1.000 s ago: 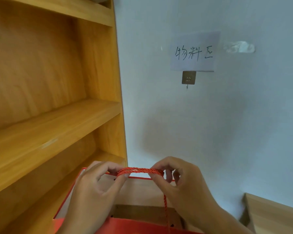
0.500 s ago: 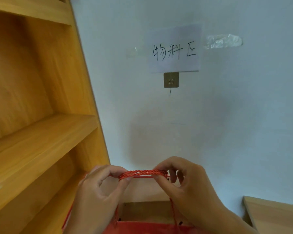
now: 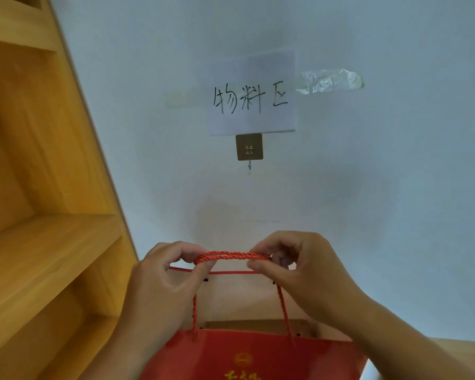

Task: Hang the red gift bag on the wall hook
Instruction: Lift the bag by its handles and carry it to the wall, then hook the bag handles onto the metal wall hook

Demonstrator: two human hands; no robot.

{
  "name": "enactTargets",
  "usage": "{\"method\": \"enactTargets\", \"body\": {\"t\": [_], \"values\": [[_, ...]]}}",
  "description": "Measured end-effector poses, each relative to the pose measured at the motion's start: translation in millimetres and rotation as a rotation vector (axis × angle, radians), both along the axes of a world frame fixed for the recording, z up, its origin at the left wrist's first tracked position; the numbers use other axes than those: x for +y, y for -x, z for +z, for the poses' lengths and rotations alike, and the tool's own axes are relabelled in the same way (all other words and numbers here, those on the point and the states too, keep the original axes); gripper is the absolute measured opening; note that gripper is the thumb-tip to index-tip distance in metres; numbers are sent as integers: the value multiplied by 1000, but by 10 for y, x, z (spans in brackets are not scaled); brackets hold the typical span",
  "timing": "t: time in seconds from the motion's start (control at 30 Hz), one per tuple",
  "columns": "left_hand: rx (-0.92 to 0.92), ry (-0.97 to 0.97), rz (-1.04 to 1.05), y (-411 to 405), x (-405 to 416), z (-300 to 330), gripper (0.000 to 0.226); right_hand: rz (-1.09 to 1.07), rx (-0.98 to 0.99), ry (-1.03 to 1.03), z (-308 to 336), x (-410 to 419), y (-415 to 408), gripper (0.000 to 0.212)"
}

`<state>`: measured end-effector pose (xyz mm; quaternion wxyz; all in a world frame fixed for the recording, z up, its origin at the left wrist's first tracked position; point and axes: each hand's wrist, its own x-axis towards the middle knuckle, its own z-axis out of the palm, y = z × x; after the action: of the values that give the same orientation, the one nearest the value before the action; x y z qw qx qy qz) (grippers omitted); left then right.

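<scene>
Both hands, left (image 3: 159, 281) and right (image 3: 307, 272), pinch the cords (image 3: 232, 255) taut, bag (image 3: 247, 355) below the hook (image 3: 249, 166); lift the span above the tip, then lower it on

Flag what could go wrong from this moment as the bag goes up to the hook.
The wall hook is a thin wire prong, easy to miss. Both hands pinch the red rope handles bunched together, so one strand may slip past the prong. The hook's adhesive plate might peel under the red gift bag.
</scene>
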<state>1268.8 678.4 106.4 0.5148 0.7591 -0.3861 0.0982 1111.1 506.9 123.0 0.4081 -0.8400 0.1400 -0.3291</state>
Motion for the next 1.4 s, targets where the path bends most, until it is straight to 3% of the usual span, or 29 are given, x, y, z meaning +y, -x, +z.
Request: {"method": "enactTargets", "body": {"t": [0.27,0.77,1.4], "values": [[62,-61,-101,-576,-435,74,7,-158,64,130,-5,-351,-485,10],[69,-53,-293,-1861,-1379,288,7,-319,22,69,184,-1023,-1597,12],[28,9,-242,-1995,-2105,542,12,-365,-130,52,544,-1638,-1834,10]]}}
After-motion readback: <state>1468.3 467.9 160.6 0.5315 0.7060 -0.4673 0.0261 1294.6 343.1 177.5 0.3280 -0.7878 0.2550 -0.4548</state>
